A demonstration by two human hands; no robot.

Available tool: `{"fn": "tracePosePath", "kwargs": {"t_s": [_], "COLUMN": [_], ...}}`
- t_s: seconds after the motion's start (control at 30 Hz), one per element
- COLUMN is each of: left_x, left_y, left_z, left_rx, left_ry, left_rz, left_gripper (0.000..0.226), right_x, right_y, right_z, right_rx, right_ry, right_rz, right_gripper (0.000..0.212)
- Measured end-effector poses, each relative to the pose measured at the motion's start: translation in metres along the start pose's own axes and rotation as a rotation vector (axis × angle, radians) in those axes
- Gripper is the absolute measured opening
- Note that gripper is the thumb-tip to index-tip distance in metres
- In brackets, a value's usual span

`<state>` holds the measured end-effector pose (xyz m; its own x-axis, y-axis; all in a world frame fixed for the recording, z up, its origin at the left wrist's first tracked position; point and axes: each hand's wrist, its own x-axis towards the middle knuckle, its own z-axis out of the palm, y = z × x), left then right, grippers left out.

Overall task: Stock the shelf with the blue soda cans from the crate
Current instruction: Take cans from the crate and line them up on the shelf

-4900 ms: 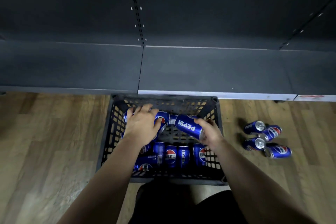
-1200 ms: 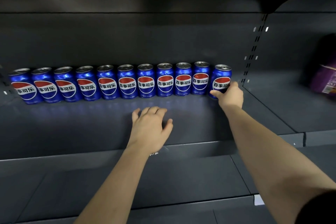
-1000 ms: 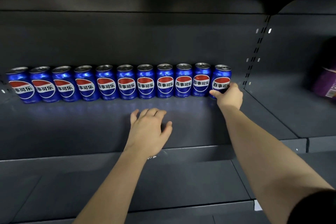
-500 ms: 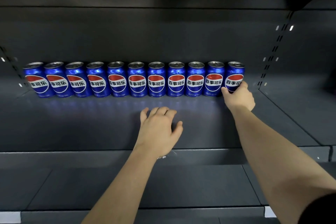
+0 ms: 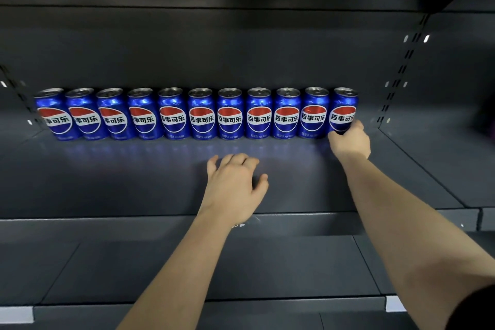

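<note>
1. Dark slotted metal upright (image 5: 401, 72): standing vertical.
2. Dark grey flat back panel (image 5: 214, 48): adjoining the upright's left side.
3. White rectangular label strip (image 5: 396, 303): well below the upright.
4. Blurred purple object (image 5: 492, 126): right of the upright, unidentifiable.

Glossy deep blue on the soda cans (image 5: 201, 115), silver on their lids (image 5: 229, 92), each front with a round emblem: red above, blue below, a white band of dark characters between. Matte dark grey over the shelf (image 5: 134, 182) and its back panel (image 5: 214, 48), faint blue reflections just before the cans. White on the edge strip (image 5: 16, 315) lower down.
</note>
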<state>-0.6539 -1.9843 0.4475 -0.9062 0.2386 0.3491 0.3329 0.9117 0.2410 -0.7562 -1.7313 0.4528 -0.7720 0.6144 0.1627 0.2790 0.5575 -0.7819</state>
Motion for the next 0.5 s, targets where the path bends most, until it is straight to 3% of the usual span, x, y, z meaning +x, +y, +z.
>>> {"fn": "tracePosePath", "kwargs": {"t_s": [0.3, 0.5], "left_x": [-0.009, -0.037], "left_y": [-0.003, -0.019], "left_z": [-0.003, -0.019], "left_rx": [0.033, 0.042], "left_ry": [0.07, 0.091], "left_rz": [0.05, 0.101], "left_gripper": [0.038, 0.039], "right_x": [-0.041, -0.097], "right_y": [-0.014, -0.035], "right_z": [-0.006, -0.001], "right_rx": [0.284, 0.25], "right_ry": [-0.012, -0.076], "right_rz": [0.126, 0.017], "right_gripper": [0.054, 0.054]}}
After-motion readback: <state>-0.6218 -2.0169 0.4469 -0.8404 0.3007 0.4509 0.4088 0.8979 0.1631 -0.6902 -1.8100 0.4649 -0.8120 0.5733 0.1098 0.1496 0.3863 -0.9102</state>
